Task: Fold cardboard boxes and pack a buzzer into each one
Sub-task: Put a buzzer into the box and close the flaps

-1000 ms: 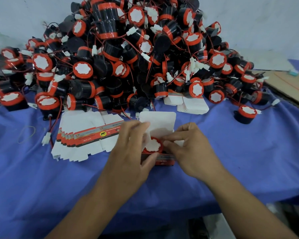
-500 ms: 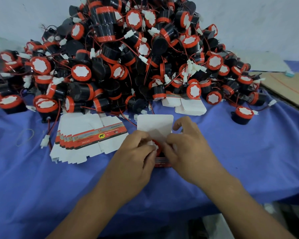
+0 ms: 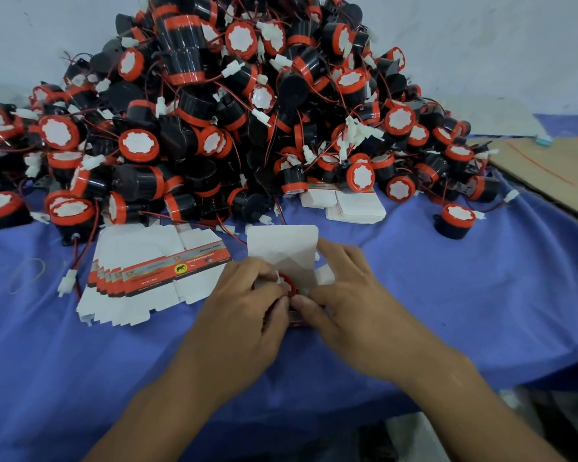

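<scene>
A small red cardboard box (image 3: 296, 320) stands on the blue cloth in front of me, its white lid flap (image 3: 282, 248) raised behind it. A buzzer (image 3: 287, 284) with an orange rim sits inside, mostly hidden by my fingers. My left hand (image 3: 244, 308) grips the box's left side and folds a white side flap inward. My right hand (image 3: 347, 295) grips the right side, its fingers pinching the other side flap over the buzzer. A fanned stack of flat box blanks (image 3: 147, 275) lies to the left.
A big heap of black and orange buzzers (image 3: 234, 121) with red wires fills the back of the table. One lone buzzer (image 3: 454, 220) stands at the right. White card stacks (image 3: 351, 205) lie by the heap. A brown board (image 3: 554, 171) lies far right. The blue cloth (image 3: 464, 295) covers the table.
Both hands have closed in over the box's opening. The side flaps now fold in over the buzzer, which showed plainly a second ago. The view has tilted down slightly.
</scene>
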`<state>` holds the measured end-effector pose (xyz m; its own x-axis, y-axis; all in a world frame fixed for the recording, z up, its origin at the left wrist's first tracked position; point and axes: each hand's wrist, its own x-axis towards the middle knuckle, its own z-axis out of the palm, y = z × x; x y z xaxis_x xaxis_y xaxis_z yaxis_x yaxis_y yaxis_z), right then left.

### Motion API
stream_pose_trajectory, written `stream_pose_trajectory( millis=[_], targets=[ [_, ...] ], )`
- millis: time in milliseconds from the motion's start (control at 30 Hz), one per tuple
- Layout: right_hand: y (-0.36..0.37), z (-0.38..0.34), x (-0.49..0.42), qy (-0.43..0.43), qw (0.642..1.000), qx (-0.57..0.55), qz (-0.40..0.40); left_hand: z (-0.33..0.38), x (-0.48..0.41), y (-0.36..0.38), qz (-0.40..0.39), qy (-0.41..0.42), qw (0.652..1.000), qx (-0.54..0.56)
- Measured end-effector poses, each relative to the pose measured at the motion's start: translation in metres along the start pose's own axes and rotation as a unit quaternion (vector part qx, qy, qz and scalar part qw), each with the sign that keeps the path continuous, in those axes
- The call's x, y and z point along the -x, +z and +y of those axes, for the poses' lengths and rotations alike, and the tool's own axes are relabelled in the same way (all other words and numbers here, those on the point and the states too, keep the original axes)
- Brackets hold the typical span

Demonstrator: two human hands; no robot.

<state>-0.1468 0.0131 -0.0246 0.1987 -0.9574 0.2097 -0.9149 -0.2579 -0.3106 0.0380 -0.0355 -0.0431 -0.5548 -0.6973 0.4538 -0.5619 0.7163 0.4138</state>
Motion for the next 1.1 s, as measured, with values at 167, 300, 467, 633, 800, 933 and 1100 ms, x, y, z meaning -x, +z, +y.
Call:
stream_pose_trajectory(
  millis=[167,300,467,633,800,933,1100],
  targets=[
    [0.004,0.003,0.006,-0.014,1.0,-0.012,-0.002,0.001,0.0,-0.001,-0.047,0.034,0.998,-0.021],
    [-0.003,0.006,0.01,-0.023,0.996,-0.077,-0.03,-0.001,-0.001,-0.002,-0.071,0.019,0.997,-0.007],
    [-0.004,0.005,0.004,0.1,0.946,-0.252,0.179,0.0,-0.002,-0.001,-0.08,0.021,0.996,-0.029],
    [0.002,0.003,-0.001,0.157,0.937,-0.276,0.147,0.001,-0.005,-0.002,-0.059,0.032,0.997,-0.043],
    [0.011,0.001,-0.006,0.137,0.952,-0.249,0.111,-0.001,-0.005,-0.005,-0.005,0.004,1.0,0.019],
    [0.014,0.004,-0.008,0.169,0.948,-0.26,0.075,-0.006,-0.002,-0.004,0.066,-0.102,0.981,0.154],
    [0.013,0.005,-0.01,0.173,0.917,-0.353,0.063,-0.01,-0.003,0.002,0.092,-0.144,0.957,0.234]
  ],
)
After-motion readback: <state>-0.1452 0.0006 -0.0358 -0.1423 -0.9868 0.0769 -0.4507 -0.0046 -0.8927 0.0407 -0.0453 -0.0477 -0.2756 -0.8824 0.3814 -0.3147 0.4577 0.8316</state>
